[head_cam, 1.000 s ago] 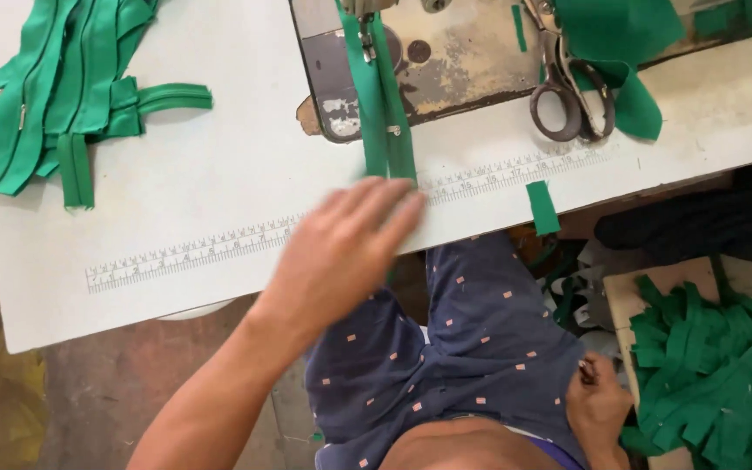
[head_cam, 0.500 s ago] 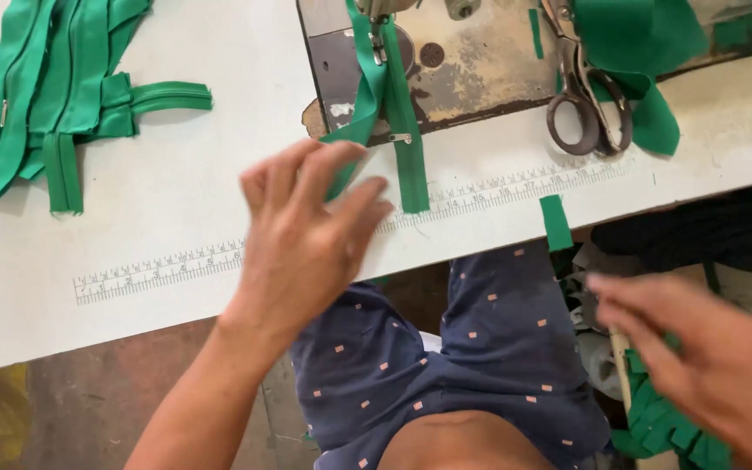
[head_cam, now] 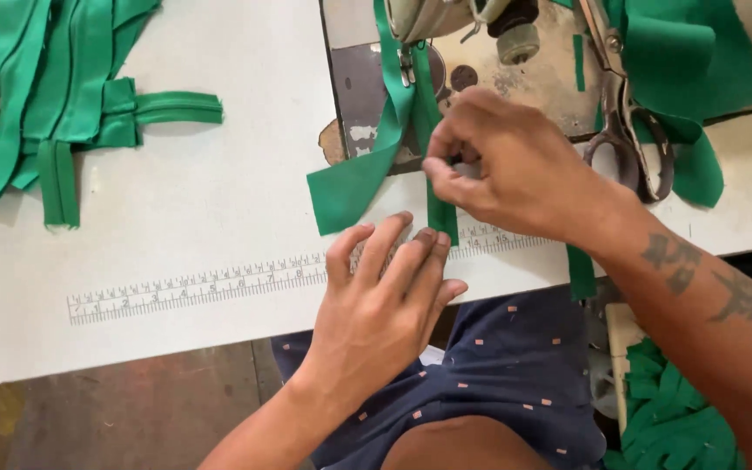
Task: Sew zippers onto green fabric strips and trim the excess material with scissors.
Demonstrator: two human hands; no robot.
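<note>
Between both hands lies the green strip [head_cam: 439, 204]: right hand [head_cam: 502, 165] pinching it, left hand [head_cam: 385, 300] flat below.

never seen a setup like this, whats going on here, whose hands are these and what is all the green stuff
The picture comes from a camera worn on a person's head, looking down at their own two bare hands and lap. They sit at a white table with a ruler strip printed or stuck along its front edge. At the top stands a sewing machine on a worn metal plate. The right hand pinches a narrow green fabric strip that runs down from under the machine. The left hand lies flat on the table edge, fingertips near a wider green strip. A pile of green strips lies at the far left, scissors rest at the right, and more green pieces lie below the table.
</note>
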